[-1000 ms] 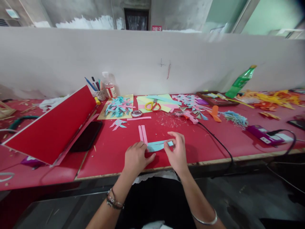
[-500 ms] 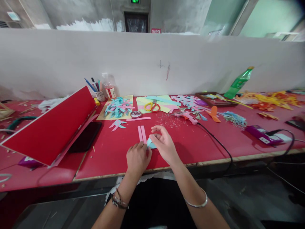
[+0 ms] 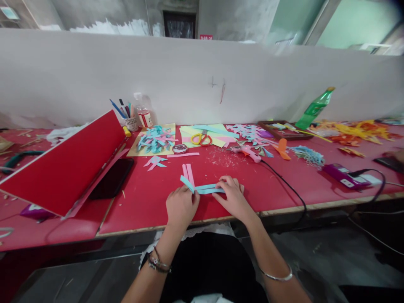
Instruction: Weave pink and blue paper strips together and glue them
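My left hand (image 3: 182, 206) is closed at the red table's front, pinching woven paper strips where they cross. Two pink paper strips (image 3: 188, 173) run away from its fingertips toward the back. Light blue paper strips (image 3: 206, 189) stretch from there to the right, lying one beside the other with a narrow gap. A short blue end (image 3: 187, 182) sticks up to the left over the pink ones. My right hand (image 3: 234, 197) has its fingers on the right ends of the blue strips, which its fingertips partly cover.
Behind lie a finished pink-and-blue piece (image 3: 155, 162), a pile of such pieces (image 3: 155, 139), a tape roll (image 3: 179, 148), scissors (image 3: 202, 138) and a pink glue gun (image 3: 249, 152) with a black cord. A red board (image 3: 72, 168) leans at left. Another person's hand (image 3: 399, 155) shows at right.
My right hand has moved right and down, and the blue strips, earlier bent up in a loop, now lie stretched out flat. My left hand stays at the crossing.
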The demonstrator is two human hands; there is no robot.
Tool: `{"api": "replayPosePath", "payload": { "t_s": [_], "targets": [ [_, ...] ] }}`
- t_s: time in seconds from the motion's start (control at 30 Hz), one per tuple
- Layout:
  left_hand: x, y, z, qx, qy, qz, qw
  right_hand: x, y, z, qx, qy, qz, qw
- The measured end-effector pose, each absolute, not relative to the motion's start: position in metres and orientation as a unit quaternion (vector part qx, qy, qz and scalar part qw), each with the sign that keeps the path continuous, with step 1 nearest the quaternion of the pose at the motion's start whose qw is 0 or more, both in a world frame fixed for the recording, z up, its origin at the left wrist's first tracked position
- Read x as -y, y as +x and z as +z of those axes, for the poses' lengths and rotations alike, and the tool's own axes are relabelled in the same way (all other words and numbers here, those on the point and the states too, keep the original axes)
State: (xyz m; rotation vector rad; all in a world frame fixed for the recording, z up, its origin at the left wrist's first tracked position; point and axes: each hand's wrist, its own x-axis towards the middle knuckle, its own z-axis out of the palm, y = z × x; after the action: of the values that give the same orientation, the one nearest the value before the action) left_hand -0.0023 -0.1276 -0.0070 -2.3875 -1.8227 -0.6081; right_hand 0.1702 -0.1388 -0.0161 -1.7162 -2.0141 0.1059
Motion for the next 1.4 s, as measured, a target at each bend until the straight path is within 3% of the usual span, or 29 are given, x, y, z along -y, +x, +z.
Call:
{"api": "replayPosePath", "payload": {
  "t_s": [0.17,0.3,0.43,0.57,1.03,1.17,1.27,1.4],
  "targets": [
    [0.128,-0.002,-0.009,0.594,-0.777,-0.201,0.055,0.131,0.172,-0.010,0.707,-0.640,0.080,0.290],
    [0.129,-0.002,-0.008,0.590,-0.779,-0.205,0.058,0.129,0.171,0.002,0.692,-0.577,0.212,0.380],
    [0.130,-0.003,-0.005,0.589,-0.780,-0.204,0.049,0.130,0.159,0.009,0.706,-0.482,0.354,0.380],
    [0.131,-0.004,-0.004,0.580,-0.790,-0.197,0.036,0.132,0.143,0.005,0.713,-0.439,0.379,0.394],
    [0.129,-0.004,-0.005,0.599,-0.772,-0.210,0.024,0.130,0.142,0.004,0.786,-0.412,0.285,0.363],
    [0.128,-0.004,-0.006,0.615,-0.761,-0.202,0.035,0.128,0.156,-0.001,0.763,-0.524,0.150,0.348],
    [0.128,-0.004,-0.007,0.614,-0.762,-0.200,0.044,0.128,0.166,-0.007,0.723,-0.628,0.029,0.287],
    [0.127,-0.003,-0.009,0.603,-0.768,-0.208,0.055,0.125,0.169,-0.012,0.724,-0.656,-0.007,0.213]
  ]
}}
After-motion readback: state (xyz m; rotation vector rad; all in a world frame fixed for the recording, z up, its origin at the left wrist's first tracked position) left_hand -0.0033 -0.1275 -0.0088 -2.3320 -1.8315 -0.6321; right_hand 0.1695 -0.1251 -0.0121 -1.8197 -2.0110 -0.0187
